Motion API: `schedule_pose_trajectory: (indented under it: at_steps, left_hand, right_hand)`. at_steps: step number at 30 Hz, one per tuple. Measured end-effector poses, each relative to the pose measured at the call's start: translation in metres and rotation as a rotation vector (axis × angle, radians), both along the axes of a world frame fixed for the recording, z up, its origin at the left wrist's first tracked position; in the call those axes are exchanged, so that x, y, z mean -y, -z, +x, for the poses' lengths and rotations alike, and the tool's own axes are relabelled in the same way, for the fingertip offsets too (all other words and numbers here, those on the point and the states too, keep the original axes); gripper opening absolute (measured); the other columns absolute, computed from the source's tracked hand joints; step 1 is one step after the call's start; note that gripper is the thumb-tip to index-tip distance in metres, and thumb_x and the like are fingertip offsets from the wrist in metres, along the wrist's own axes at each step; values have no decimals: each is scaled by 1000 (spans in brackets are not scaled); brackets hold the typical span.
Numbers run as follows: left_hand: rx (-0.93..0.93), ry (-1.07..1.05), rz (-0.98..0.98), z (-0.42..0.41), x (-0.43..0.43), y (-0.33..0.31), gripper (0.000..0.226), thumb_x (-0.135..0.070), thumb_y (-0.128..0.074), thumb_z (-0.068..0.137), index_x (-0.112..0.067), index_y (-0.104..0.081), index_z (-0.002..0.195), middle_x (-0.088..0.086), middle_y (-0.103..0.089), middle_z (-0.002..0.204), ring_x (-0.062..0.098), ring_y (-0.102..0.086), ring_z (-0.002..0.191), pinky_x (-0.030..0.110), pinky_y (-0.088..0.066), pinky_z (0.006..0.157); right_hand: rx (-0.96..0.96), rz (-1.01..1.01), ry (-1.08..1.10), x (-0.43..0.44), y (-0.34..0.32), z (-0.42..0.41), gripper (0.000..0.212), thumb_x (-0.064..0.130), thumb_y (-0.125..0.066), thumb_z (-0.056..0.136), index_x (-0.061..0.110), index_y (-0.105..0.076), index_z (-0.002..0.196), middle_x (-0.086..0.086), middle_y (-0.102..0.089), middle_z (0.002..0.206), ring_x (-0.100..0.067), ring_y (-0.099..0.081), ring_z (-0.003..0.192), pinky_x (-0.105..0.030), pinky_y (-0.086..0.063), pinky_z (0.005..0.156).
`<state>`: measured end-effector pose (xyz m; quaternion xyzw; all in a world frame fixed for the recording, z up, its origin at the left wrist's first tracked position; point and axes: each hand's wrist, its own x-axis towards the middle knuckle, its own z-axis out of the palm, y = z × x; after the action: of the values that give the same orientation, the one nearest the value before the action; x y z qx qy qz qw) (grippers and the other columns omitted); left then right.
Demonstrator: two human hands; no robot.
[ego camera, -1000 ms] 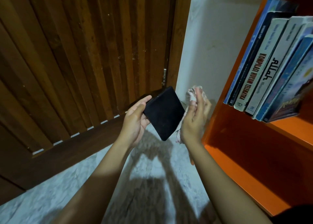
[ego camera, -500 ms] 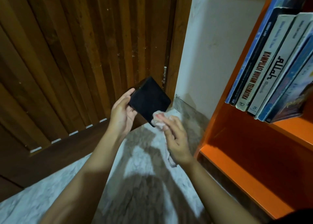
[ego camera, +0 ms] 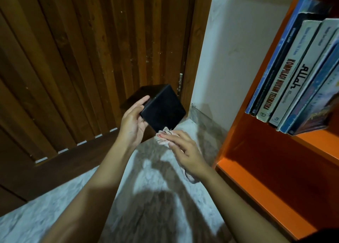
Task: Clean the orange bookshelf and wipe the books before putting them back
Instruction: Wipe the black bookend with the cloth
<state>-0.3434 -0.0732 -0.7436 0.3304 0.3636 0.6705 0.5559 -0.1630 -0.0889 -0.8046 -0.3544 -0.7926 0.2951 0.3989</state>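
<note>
Left hand (ego camera: 133, 121) grips the black box-like item (ego camera: 162, 110) from its left edge, thumb on the front face and fingers wrapped behind. It could be a thick book or a case; the view is too dark to say. Right hand (ego camera: 185, 151) sits just below and right of the left one. Its fingers are laid over a bunched pale cloth (ego camera: 164, 138) and hold it, pushing it onto the item's lower corner, while a tail of cloth hangs under the palm.

Change: a second ago the cloth hand was up beside the item's right edge, off the face. It has since dropped under the item and made contact at the bottom corner. The left hand has lifted the item and turned it, so a second side now shows.

Meaning: the wipe of this item is under way, probably the bottom edge or underside, and it is not back in place yet.

Orange bookshelf (ego camera: 256, 151) stands right of the right hand, with its lower bay open beside the wrist. Row of leaning books (ego camera: 293, 68) is on the shelf above and right of both hands. Wooden door (ego camera: 91, 59) is behind the left hand, and the marble floor (ego camera: 55, 215) is below both.
</note>
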Motion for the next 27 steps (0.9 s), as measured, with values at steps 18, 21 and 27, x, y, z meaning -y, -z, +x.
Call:
schedule_pose_trajectory:
  at_steps: [18, 21, 27]
  left_hand:
    - [-683, 159, 113, 14, 17, 6, 36, -15, -38, 101, -23, -45, 135, -3, -46, 137, 18, -43, 130, 41, -32, 113]
    - [-747, 143, 120, 13, 18, 6, 36, -13, -38, 101, -23, -45, 134, -6, -45, 136, 14, -41, 131, 39, -29, 114]
    - [-696, 152, 74, 10, 17, 14, 34, -22, -37, 101, -31, -44, 134, -4, -41, 145, 13, -34, 137, 42, -24, 117]
  right_hand:
    - [-273, -125, 338, -47, -71, 14, 30, 21, -41, 100, 30, -59, 123, 10, -55, 131, -5, -48, 121, -25, -38, 105]
    - [-216, -130, 318, -43, -66, 13, 30, 22, -41, 100, 33, -59, 121, 10, -54, 131, -5, -47, 120, -20, -36, 99]
    - [-181, -74, 377, -37, -51, 6, 30, 22, -42, 99, 38, -59, 119, 6, -53, 125, -8, -47, 115, -20, -38, 97]
